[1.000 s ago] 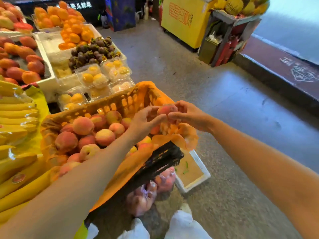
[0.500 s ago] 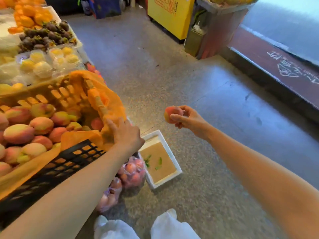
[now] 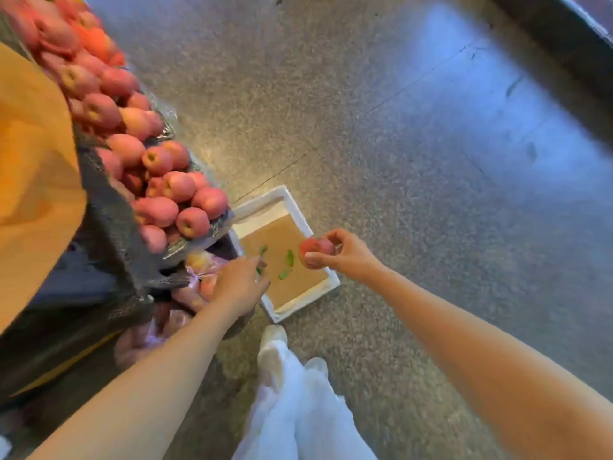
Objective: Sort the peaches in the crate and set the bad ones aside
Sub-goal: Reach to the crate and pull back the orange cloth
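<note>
Step, by my read: bad one going aside. Right hand pinched a round red-pink peach w/ thumb & fingers, over the 3 o'clock edge of the white foam tray w/ brown card liner on the speckled floor. Left hand reached at its 9 o'clock; fingers' state unclear. Next: lower, release gently.

Daylight from upper right throws bluish glare across the floor. Motion blur smears the stacked fruit at left; your peach reads soft.
</note>
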Tool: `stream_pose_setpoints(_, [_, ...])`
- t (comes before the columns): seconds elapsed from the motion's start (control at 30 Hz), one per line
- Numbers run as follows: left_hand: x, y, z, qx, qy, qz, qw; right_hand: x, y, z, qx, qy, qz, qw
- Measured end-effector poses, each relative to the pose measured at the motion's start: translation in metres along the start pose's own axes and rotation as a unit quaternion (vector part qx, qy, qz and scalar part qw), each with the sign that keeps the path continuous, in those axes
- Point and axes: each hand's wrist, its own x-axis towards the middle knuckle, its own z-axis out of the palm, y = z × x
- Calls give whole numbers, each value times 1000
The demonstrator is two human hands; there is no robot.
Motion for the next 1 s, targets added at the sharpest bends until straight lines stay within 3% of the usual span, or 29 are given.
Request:
stream_pose_setpoints(0.3, [183,-115,225,-13,-67,-66,995,196,220,123,-56,12,54,997])
stream_pose_setpoints(0.5, [256,-178,323,40,-76,-104,991,294,322,193,-85,0,64,994])
stream_pose_setpoints(0.77, [282,-199,363,112,-27,-114,987,340,371,233,-133,-7,89,987])
stream_pose_setpoints(1.0, [251,-165,319,2,-41,-95,995,298,330,207,-118,-17,65,991])
